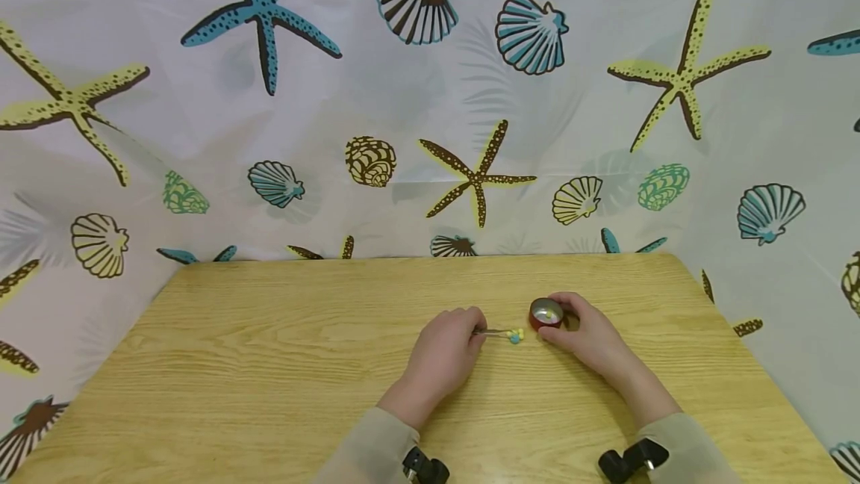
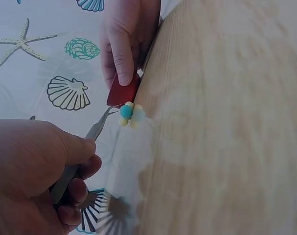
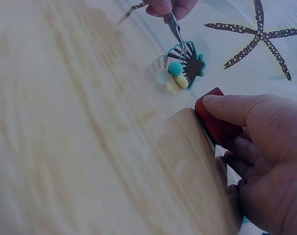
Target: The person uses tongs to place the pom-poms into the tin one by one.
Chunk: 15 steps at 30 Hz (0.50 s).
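Observation:
Metal tweezers (image 1: 496, 332) are pinched between the thumb and fingers of my left hand (image 1: 442, 355). Their tips reach a small cluster on the table: a blue ball (image 3: 175, 68) with several pale yellow balls (image 3: 181, 81) around it. In the left wrist view the tips are right at the blue ball (image 2: 126, 111). My right hand (image 1: 594, 340) holds a small round red tin (image 1: 541, 321) by its right side, thumb in front and fingers behind. The tin stands upright on the table just right of the cluster, its silvery inside showing a bit of yellow.
The light wood table (image 1: 269, 364) stretches to both sides and in front of the hands. Behind and beside it hangs a white cloth (image 1: 403, 95) printed with starfish and shells. Each sleeve bears a black wrist camera (image 1: 425, 467).

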{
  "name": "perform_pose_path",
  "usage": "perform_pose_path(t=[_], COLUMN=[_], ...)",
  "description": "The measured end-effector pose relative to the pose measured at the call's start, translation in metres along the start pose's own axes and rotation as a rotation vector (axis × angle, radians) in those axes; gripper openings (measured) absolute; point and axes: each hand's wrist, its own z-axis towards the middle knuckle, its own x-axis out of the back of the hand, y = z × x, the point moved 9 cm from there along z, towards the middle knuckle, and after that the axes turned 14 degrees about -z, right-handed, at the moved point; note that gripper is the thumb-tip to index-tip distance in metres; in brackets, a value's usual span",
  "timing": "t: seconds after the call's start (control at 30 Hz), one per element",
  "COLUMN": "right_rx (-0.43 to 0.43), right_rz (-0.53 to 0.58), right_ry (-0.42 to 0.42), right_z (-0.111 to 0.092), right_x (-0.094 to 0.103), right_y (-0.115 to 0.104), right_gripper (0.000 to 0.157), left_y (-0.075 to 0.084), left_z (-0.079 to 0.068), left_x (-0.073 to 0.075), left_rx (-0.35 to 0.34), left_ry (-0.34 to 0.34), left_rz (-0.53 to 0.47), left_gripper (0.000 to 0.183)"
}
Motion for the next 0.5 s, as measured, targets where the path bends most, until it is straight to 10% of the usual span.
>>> perform_pose_path(t=[0.5], right_rx=[-0.006], right_rz=[-0.002], right_ry=[-0.002], right_z=[0.0004], right_x=[0.0002], right_y=[0.0002], right_gripper=[0.063], left_y=[-0.0015], left_z=[-0.0001], left_x=[-0.0055], left_rx=[-0.015], left_ry=[0.006], left_rz=[0.018], left_gripper=[0.004])
